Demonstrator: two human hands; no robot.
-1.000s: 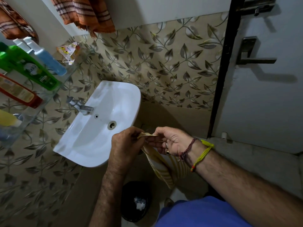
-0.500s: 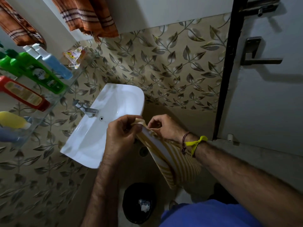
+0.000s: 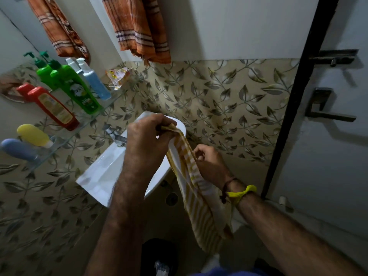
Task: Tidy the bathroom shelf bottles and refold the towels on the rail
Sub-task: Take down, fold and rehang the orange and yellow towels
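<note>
A yellow and white striped towel [image 3: 199, 198] hangs down between my hands over the floor. My left hand [image 3: 147, 140] grips its top end above the sink. My right hand [image 3: 209, 164] is lower and pinches the towel's edge partway down. An orange striped towel [image 3: 139, 30] hangs on the wall above, and its mirror image shows at the top left. On the glass shelf [image 3: 95, 116] at the left stand a green pump bottle [image 3: 77, 88], a blue bottle [image 3: 93, 80] and a red bottle [image 3: 53, 108]; a yellow bottle [image 3: 32, 135] and a blue-grey bottle [image 3: 19, 149] lie beside them.
A white sink [image 3: 111, 168] with a metal tap [image 3: 115, 136] is under my left arm. A crumpled sachet [image 3: 117, 76] lies at the shelf's far end. A black bin [image 3: 159, 257] stands on the floor below. The door [image 3: 334, 156] with its handle [image 3: 326, 112] is at the right.
My left hand has lifted the towel's top end up over the sink. My right hand has slid down along the towel's edge. The view has tilted up, showing more of the shelf.
</note>
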